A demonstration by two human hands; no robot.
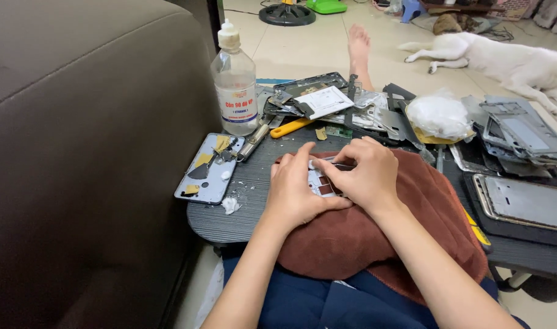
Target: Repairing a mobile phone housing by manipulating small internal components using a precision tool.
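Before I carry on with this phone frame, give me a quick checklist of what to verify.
1. Both hands on the phone frame: ok, left hand and right hand hold it.
2. Frame backed by the brown towel: ok.
3. Clear bottle upright and capped: ok.
4. Yellow-handled tool near the hands: ok, it lies on the black tray.
5. Back cover safely on the tray: not ok, it overhangs the edge.
6. Frame surface clean: cannot tell, fingers hide it.

White-labelled clear bottle [234, 79] beside sofa
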